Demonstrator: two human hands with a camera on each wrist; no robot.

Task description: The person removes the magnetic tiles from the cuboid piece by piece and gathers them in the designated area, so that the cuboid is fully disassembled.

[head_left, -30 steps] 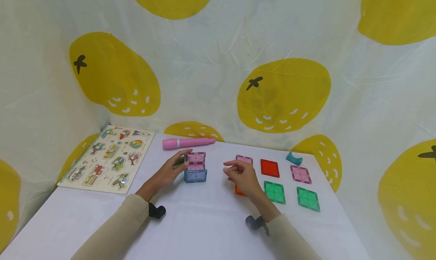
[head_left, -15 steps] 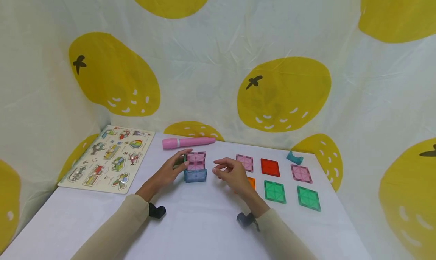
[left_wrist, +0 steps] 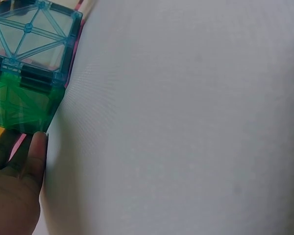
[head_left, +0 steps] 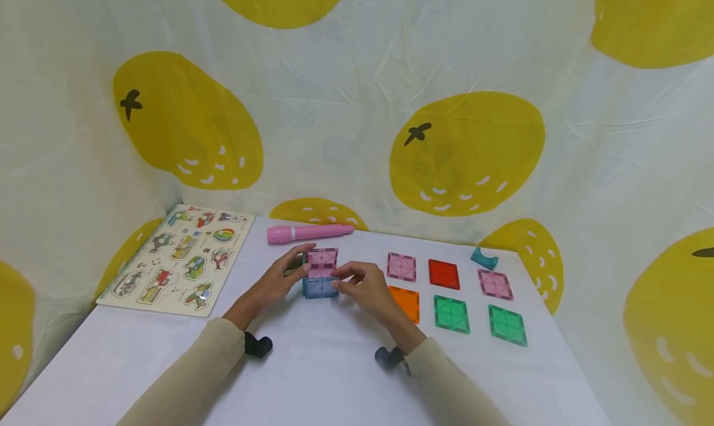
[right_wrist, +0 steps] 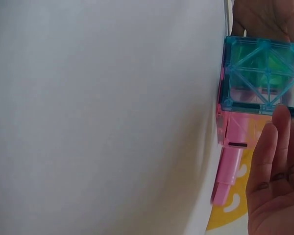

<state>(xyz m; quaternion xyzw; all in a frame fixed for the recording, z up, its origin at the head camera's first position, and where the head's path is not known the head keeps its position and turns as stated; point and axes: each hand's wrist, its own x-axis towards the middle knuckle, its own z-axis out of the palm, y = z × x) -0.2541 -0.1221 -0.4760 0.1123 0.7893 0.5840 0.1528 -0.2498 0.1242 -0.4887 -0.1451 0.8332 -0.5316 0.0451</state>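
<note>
Translucent magnetic tiles form a small box on the white table. A blue tile (head_left: pixel 320 288) makes its near wall, pink tiles (head_left: pixel 322 258) make its floor and far wall, and a green tile (left_wrist: pixel 19 105) stands on the left. My left hand (head_left: pixel 276 277) holds the green side, its thumb at the top edge and its index finger reaching the far corner. From the right, my right hand (head_left: pixel 368 286) touches the box, its fingertips right at the blue tile's side edge in the right wrist view. Those fingers (right_wrist: pixel 281 127) are fairly straight.
Several loose tiles lie flat on the right, including an orange tile (head_left: pixel 405 304), a red tile (head_left: pixel 444 274) and a green one (head_left: pixel 452 314). A teal curved piece (head_left: pixel 484 258) sits behind them. Back left are a pink flashlight-like tube (head_left: pixel 309 232) and a picture puzzle board (head_left: pixel 181 261).
My right hand has moved left from above the loose tiles to the box's right side, uncovering the orange tile. The left hand has stayed in place.
</note>
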